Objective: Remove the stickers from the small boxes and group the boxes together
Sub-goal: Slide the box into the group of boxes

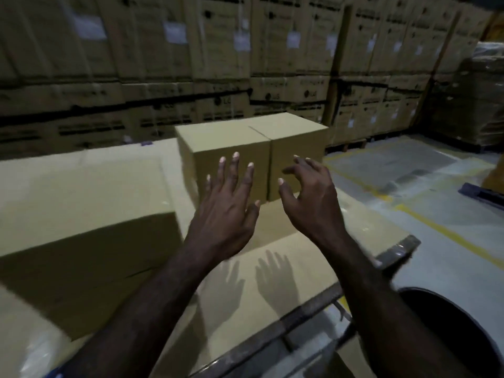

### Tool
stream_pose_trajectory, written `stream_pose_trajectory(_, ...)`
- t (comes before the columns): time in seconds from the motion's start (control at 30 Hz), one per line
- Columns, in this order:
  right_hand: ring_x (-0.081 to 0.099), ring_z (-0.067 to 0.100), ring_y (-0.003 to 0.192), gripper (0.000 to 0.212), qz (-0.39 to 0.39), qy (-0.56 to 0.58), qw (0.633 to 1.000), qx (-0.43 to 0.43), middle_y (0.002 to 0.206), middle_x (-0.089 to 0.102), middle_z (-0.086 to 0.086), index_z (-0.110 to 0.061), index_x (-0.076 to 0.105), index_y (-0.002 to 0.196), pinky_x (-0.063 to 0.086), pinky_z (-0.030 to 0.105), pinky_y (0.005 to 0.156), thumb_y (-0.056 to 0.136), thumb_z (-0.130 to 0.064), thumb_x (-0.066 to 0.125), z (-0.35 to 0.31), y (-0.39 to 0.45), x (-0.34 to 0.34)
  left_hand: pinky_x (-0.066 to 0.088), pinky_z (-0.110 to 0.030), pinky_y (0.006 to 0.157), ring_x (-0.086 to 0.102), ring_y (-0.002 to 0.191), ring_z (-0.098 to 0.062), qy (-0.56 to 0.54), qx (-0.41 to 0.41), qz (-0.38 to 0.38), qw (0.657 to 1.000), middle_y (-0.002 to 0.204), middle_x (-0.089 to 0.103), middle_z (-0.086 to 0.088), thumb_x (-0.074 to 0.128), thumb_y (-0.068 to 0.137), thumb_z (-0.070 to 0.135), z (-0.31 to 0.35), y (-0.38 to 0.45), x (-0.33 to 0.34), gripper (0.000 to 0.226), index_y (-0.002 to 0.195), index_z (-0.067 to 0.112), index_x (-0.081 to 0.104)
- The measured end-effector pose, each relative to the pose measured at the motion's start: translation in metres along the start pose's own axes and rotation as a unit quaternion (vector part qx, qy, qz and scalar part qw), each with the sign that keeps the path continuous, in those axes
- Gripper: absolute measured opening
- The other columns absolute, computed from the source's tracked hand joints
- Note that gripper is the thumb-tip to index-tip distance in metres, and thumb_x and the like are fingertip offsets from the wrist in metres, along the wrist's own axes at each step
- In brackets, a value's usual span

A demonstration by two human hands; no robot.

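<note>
Two small boxes approached by empty hands

A large carton lies at the left; the left hand is spread flat, the right hand loosely curled, nothing held, probably to clasp the left small box and right small box, set touching, their row running left to right; no stickers are seen

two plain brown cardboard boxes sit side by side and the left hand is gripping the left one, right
Not quite. The head view shows the two plain brown cardboard boxes side by side, but the left hand grips nothing: its fingers are spread open in front of the left box.
</note>
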State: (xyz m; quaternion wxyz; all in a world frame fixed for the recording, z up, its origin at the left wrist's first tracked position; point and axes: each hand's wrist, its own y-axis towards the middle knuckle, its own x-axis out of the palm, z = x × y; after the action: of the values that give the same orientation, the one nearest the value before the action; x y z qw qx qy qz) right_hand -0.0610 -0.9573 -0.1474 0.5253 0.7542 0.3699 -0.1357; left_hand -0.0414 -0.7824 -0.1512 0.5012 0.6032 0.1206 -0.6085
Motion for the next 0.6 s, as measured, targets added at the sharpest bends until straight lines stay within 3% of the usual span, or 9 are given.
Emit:
stream_pose_trajectory(0.3, 0.032, 0.021, 0.139, 0.034, -0.114, 0.069, 0.990, -0.037, 0.145, 0.048, 0.005, -0.015, 0.060, 0.124, 0.037, 0.047, 0.110, 0.095, -0.031, 0.055, -0.138, -0.002, 0.091, -0.005, -0.041, 0.119, -0.025, 0.144, -0.016, 0.054, -0.128, 0.034, 0.990, 0.157, -0.025, 0.002, 0.032, 0.100, 0.046, -0.130, -0.078, -0.078, 0.066, 0.152, 0.027, -0.005)
stream_pose_trajectory(0.47, 0.041, 0.022, 0.132, 0.035, -0.178, 0.127, 0.976, -0.020, 0.138, 0.052, 0.004, -0.018, 0.058, 0.124, 0.045, 0.048, 0.101, 0.097, -0.039, 0.052, -0.166, -0.009, 0.128, -0.003, -0.045, 0.120, -0.022, 0.145, -0.019, 0.098, -0.217, 0.016, 0.971, 0.156, -0.025, 0.001, 0.013, 0.088, 0.059, -0.178, -0.102, -0.091, 0.074, 0.153, 0.029, -0.004)
stream_pose_trajectory(0.6, 0.047, 0.021, 0.125, 0.041, -0.205, 0.144, 0.968, 0.000, 0.133, 0.055, 0.002, -0.020, 0.055, 0.126, 0.049, 0.046, 0.097, 0.096, -0.047, 0.051, -0.167, -0.011, 0.150, -0.001, -0.050, 0.119, -0.016, 0.147, -0.024, 0.139, -0.280, -0.024, 0.950, 0.161, -0.013, -0.004, 0.011, 0.093, 0.066, -0.207, -0.114, -0.096, 0.071, 0.154, 0.029, 0.010)
